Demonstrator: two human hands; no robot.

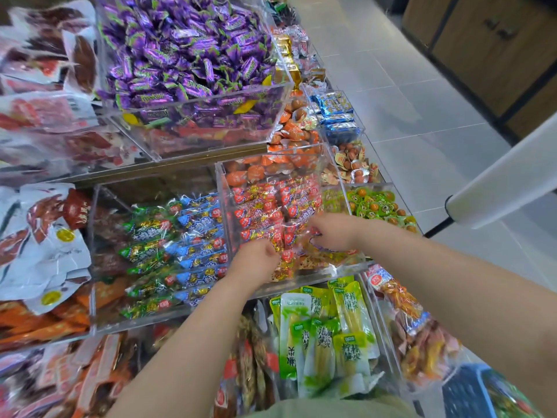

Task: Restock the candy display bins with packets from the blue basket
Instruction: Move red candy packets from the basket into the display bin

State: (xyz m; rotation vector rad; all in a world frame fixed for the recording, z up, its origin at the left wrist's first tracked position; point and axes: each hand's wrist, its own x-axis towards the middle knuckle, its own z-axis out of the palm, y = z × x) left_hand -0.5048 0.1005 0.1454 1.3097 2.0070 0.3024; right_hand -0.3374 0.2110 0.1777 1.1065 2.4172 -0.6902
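The left hand [256, 259] and the right hand [336, 232] are both inside a clear acrylic bin [221, 182]. Each has its fingers curled around some of the red candy packets [271, 206] at the near end of the pile, though the motion blur hides the exact hold. Just left of this bin, another holds rows of green and blue packets [180, 236]. Purple candies [187, 46] are heaped in the far bin. The blue basket [462, 393] sits at the near right corner, below the right forearm.
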